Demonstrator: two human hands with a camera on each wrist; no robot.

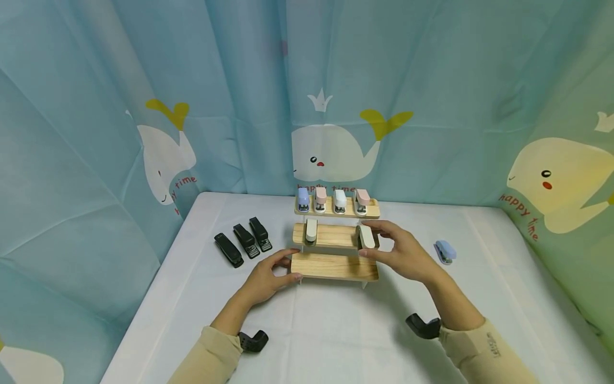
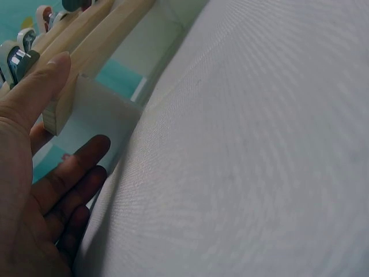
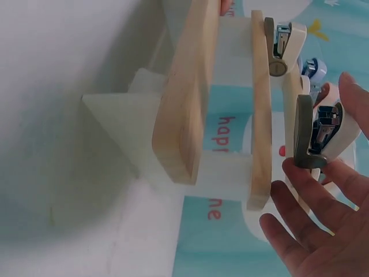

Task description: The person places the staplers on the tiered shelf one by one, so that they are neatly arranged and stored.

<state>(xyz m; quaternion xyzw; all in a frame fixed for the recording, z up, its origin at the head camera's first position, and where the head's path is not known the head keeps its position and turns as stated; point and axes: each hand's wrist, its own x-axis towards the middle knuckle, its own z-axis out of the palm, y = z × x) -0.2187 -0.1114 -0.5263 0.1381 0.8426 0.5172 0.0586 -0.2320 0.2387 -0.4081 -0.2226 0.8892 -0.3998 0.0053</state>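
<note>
A three-tier wooden display stand (image 1: 333,266) stands on the table. My left hand (image 1: 266,277) pinches the left end of its lowest shelf, thumb over the edge and a finger behind the board in the left wrist view. At the right end of the middle shelf, my right hand (image 1: 405,256) holds a white stapler (image 1: 367,238) between thumb and fingers. In the right wrist view this stapler (image 3: 346,133) has a grey-green base close beside the shelf. Another white stapler (image 1: 311,230) sits at that shelf's left end.
Along the top shelf stand a blue stapler (image 1: 303,197), two pink ones and a white one. Left of the stand lie three black staplers (image 1: 228,249); a blue stapler (image 1: 445,250) lies to the right. A whale-print curtain (image 1: 259,96) hangs behind the white table (image 1: 331,336).
</note>
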